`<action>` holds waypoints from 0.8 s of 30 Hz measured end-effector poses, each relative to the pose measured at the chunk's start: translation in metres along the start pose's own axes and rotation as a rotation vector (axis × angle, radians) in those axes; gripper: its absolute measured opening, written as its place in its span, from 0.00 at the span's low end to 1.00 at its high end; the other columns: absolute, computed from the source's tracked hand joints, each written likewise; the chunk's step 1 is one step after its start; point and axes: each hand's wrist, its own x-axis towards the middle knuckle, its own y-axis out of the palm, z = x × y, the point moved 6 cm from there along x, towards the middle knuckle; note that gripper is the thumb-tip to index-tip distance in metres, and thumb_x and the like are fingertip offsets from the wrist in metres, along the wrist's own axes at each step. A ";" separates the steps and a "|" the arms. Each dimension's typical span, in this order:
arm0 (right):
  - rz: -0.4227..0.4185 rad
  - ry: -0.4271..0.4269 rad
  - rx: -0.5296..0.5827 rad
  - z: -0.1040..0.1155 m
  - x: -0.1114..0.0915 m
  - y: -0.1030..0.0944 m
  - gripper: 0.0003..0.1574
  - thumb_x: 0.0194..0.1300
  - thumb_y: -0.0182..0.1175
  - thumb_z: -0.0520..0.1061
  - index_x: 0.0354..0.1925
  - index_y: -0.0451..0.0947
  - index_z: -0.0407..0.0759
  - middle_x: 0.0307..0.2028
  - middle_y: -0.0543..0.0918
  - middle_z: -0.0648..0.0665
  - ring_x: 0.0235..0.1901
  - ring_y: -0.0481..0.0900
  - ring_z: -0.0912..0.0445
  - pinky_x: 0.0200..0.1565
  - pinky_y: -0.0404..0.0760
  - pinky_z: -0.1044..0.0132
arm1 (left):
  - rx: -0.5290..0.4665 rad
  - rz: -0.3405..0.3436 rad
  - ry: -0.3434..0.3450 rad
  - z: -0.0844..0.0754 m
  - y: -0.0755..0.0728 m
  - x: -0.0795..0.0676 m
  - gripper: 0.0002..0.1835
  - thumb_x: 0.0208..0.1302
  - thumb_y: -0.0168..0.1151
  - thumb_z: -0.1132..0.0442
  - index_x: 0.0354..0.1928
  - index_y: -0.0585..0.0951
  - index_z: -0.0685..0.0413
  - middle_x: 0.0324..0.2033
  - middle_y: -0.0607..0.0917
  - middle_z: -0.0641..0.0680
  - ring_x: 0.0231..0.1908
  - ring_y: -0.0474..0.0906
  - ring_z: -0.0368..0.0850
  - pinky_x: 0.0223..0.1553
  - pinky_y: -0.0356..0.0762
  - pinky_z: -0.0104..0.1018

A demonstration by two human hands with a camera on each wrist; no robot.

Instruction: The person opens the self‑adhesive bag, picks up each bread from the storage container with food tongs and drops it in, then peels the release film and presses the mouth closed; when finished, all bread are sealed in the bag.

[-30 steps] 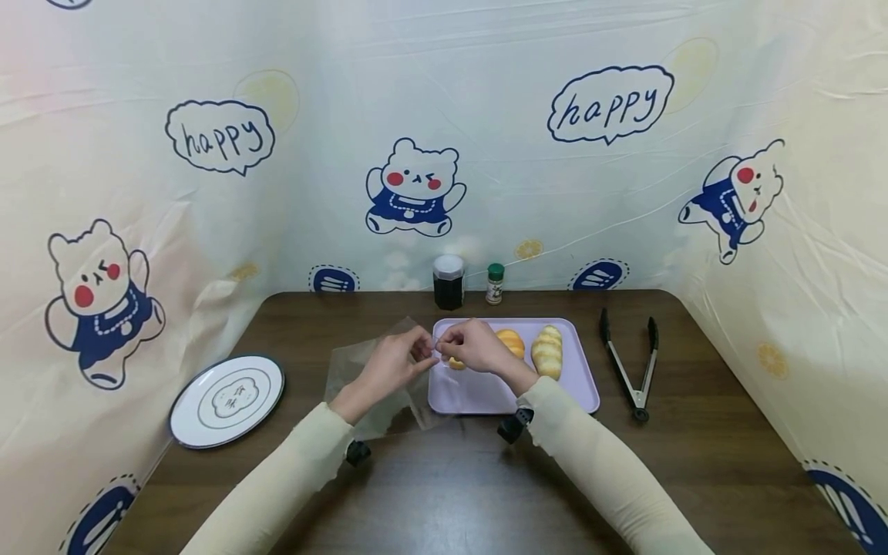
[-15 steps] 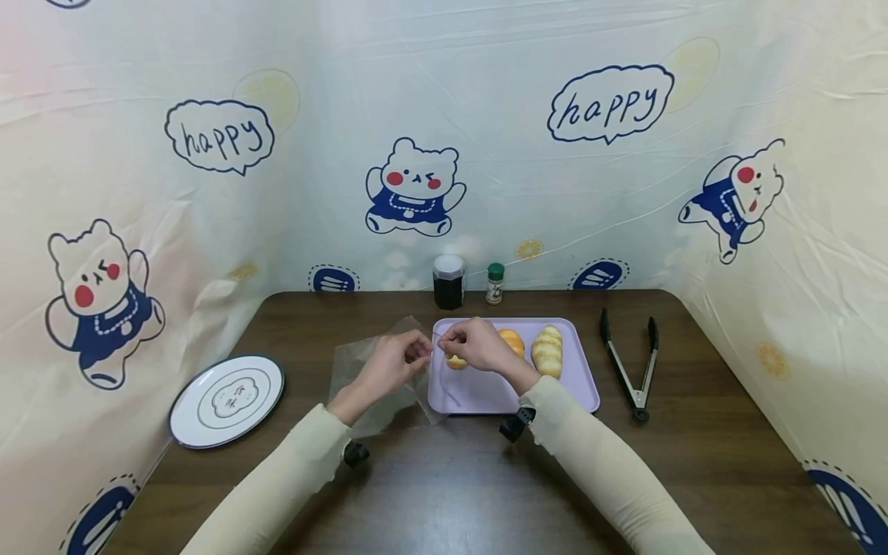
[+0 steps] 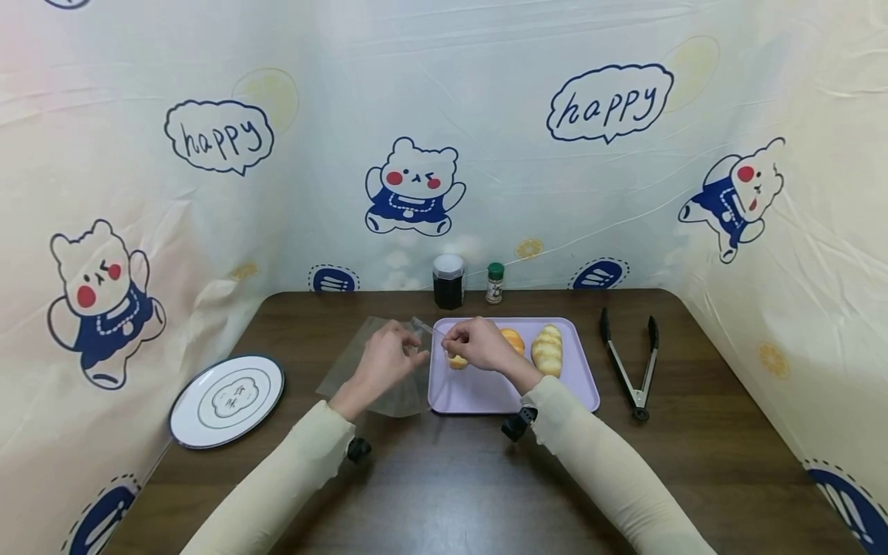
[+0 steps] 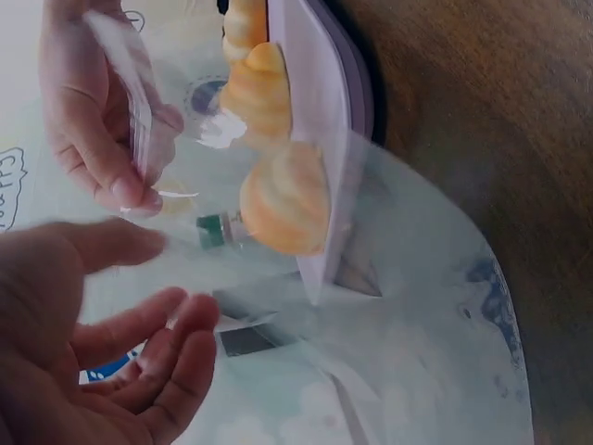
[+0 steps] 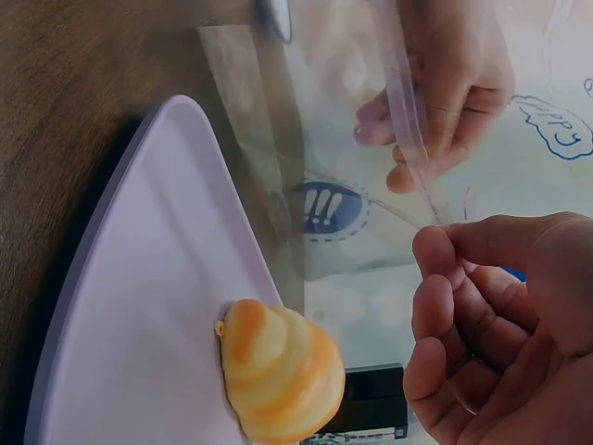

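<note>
A clear plastic bag (image 3: 394,399) hangs from my right hand (image 3: 475,344), which pinches its edge between thumb and forefinger. In the right wrist view that pinch by the right hand (image 5: 519,306) is close up. My left hand (image 3: 384,358) is beside the bag, its thumb and fingers apart; in the left wrist view the left hand (image 4: 102,324) has loosely bent fingers with nothing gripped. Beneath the right hand lies a lilac tray (image 3: 479,397) with a long bread roll (image 3: 548,352), a round bun (image 3: 513,339) and a smaller bun (image 3: 458,362), partly hidden by the hand.
Tongs (image 3: 637,378) lie spread at the tray's right. A white plate (image 3: 225,401) is at the table's left edge. Behind the tray stand a dark jar with a pale lid (image 3: 449,284) and a small green-capped bottle (image 3: 495,284). A printed cloth (image 3: 513,177) hangs behind.
My left hand has moved slightly left, away from my right hand, and its fingers have parted. The bag has swung, its lower edge now lying further up. The right hand has barely moved.
</note>
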 end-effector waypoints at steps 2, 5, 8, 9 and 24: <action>-0.006 0.002 -0.015 0.000 0.000 -0.001 0.11 0.69 0.62 0.49 0.37 0.88 0.46 0.27 0.88 0.50 0.24 0.76 0.62 0.26 0.71 0.70 | 0.003 -0.004 0.000 0.000 -0.001 0.000 0.06 0.58 0.70 0.62 0.37 0.87 0.56 0.37 0.79 0.52 0.34 0.77 0.45 0.38 0.80 0.43; -0.022 0.011 -0.030 -0.001 -0.001 -0.002 0.10 0.69 0.62 0.48 0.36 0.88 0.48 0.26 0.87 0.54 0.25 0.76 0.63 0.28 0.71 0.70 | 0.020 -0.003 0.016 -0.001 -0.003 0.000 0.10 0.57 0.65 0.70 0.41 0.86 0.55 0.40 0.79 0.55 0.32 0.76 0.45 0.34 0.79 0.40; -0.033 0.029 -0.033 -0.004 0.000 -0.004 0.11 0.69 0.62 0.49 0.33 0.88 0.49 0.25 0.86 0.54 0.25 0.75 0.62 0.28 0.71 0.69 | 0.047 0.044 -0.006 0.000 -0.004 0.000 0.18 0.56 0.63 0.70 0.50 0.85 0.53 0.49 0.79 0.57 0.30 0.76 0.45 0.25 0.76 0.37; -0.034 0.032 -0.028 -0.005 0.000 -0.004 0.11 0.70 0.61 0.49 0.32 0.87 0.50 0.25 0.86 0.54 0.25 0.75 0.62 0.28 0.71 0.69 | 0.056 0.065 -0.019 0.000 -0.004 0.000 0.21 0.56 0.63 0.70 0.54 0.84 0.52 0.53 0.79 0.57 0.28 0.76 0.45 0.22 0.74 0.36; -0.053 0.069 0.007 -0.017 -0.003 -0.008 0.14 0.72 0.59 0.49 0.32 0.86 0.46 0.28 0.88 0.46 0.24 0.74 0.58 0.28 0.70 0.67 | 0.117 0.176 0.021 0.006 -0.010 0.001 0.27 0.57 0.55 0.74 0.61 0.80 0.57 0.61 0.79 0.62 0.42 0.82 0.54 0.25 0.79 0.41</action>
